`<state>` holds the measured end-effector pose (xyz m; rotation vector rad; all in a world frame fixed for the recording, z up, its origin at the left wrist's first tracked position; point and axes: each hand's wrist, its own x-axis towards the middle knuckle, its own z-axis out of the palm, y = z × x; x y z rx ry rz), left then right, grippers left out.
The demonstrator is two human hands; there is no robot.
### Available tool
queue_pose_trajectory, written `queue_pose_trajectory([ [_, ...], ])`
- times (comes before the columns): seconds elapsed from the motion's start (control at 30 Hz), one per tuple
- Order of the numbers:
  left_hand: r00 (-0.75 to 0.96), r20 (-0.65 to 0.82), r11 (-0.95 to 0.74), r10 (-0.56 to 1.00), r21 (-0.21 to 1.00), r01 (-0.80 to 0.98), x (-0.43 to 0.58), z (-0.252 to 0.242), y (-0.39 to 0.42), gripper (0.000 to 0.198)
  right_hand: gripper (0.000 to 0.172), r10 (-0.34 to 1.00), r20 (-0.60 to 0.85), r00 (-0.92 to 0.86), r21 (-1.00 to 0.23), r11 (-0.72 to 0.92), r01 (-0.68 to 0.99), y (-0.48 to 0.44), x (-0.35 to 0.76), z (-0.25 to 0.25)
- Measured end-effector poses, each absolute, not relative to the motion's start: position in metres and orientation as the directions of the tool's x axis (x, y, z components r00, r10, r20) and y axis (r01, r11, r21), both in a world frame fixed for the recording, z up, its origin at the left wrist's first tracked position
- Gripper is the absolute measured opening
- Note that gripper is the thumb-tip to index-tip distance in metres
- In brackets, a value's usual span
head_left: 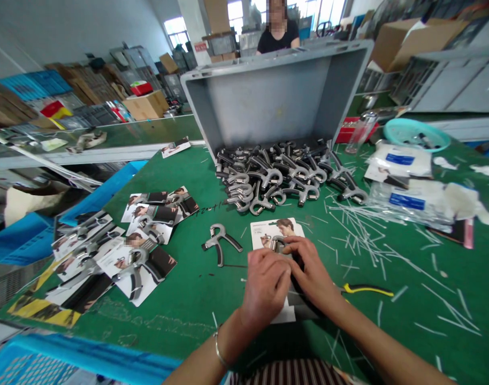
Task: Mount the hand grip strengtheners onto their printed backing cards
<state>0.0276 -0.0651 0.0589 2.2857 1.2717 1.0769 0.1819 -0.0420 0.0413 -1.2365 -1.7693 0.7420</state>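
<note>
**Both hands pressed on a hand gripper and its backing card, low centre of frame**

The left hand [264,286] and right hand [312,275] meet over a printed backing card [274,231] lying flat on the green table [196,299] just below the middle of the frame. A hand gripper [275,245] sits on the card; only its metal spring shows between the fingers. The left fingers are curled together and press down on the card's left part; the right fingers are bent and closed over the gripper's dark handle. How tightly they pinch it cannot be told.

Just left of the card lies a loose grey hand gripper [219,243], apart from both hands. To the right of the right wrist lie yellow-handled pliers [367,290], amid scattered white plastic ties [360,230].

Containers:
- A grey plastic crate [268,91], upper centre, is tipped on its side with the open mouth facing the camera. A pile of hand grippers [276,179] spills from it onto the table.
- A teal basin [415,133], upper right, holds small dark items, too small to tell.
- A blue basket [47,363] shows at the lower left edge; its contents are unclear.

Finished carded grippers [120,251] lie spread at the left. Clear bags with blue labels [405,182] lie at the right. Another person [277,32] stands behind the crate at the top.
</note>
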Motion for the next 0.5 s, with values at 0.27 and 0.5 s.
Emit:
queue_pose_trajectory([
  [0.27, 0.314, 0.409, -0.515, 0.857, 0.657, 0.551, 0.018, 0.052, -0.081, 0.014, 0.007, 0.943, 0.282, -0.179, -0.835, 0.333, 0.438, -0.041, 0.178, 0.039],
  [0.5, 0.461, 0.311, -0.555, 0.831, 0.498, 0.666, 0.024, 0.06, -0.098, 0.008, 0.004, 0.922, 0.315, -0.226, -0.791, 0.386, 0.474, -0.04, 0.184, 0.049],
])
